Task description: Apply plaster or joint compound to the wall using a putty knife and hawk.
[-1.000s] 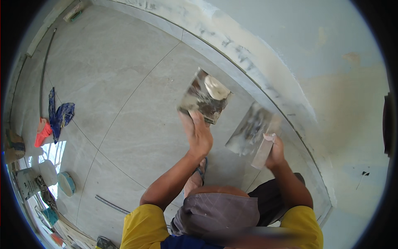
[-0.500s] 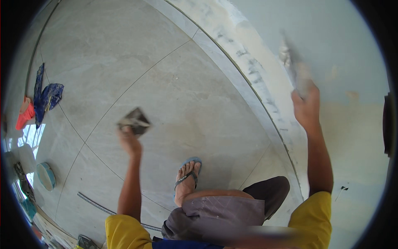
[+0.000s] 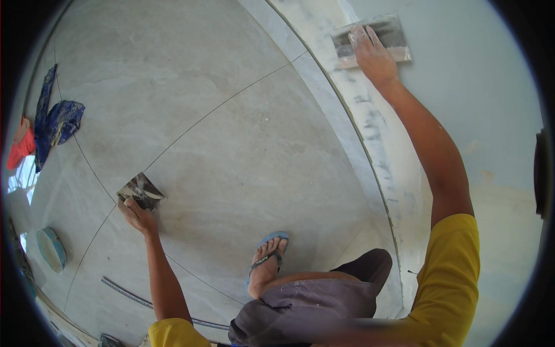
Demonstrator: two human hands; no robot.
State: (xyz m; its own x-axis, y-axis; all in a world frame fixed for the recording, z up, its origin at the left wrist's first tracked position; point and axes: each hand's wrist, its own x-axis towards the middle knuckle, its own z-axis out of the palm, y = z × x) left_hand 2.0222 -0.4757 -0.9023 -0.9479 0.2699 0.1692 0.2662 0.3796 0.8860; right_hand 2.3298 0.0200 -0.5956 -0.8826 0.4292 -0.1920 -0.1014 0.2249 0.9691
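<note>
My right hand (image 3: 376,65) grips a rectangular steel plastering trowel (image 3: 393,34), its fingers spread over the blade's back. The trowel lies against the wall (image 3: 468,92) at the upper right, over the edge of a pale filler band (image 3: 399,144) that runs along the wall's foot. Pale filler smears the blade and my fingertips. Out to the left, above the floor, my left hand (image 3: 137,217) holds a wide, dark putty knife (image 3: 142,189), with streaks of pale filler on its square blade. Its handle is hidden in my hand.
Large grey tiles (image 3: 231,133) cover the floor, and a pale skirting strip (image 3: 324,98) follows the wall. At left lie a blue crumpled bag (image 3: 60,121), a red cloth-like piece (image 3: 22,144) and a round turquoise container (image 3: 51,250). A thin ribbed rod (image 3: 124,293) lies near my left arm.
My right hand has moved up and left along the wall, and the trowel has turned from edge-on to flat against it. My left hand has shifted left and down with the putty knife.
</note>
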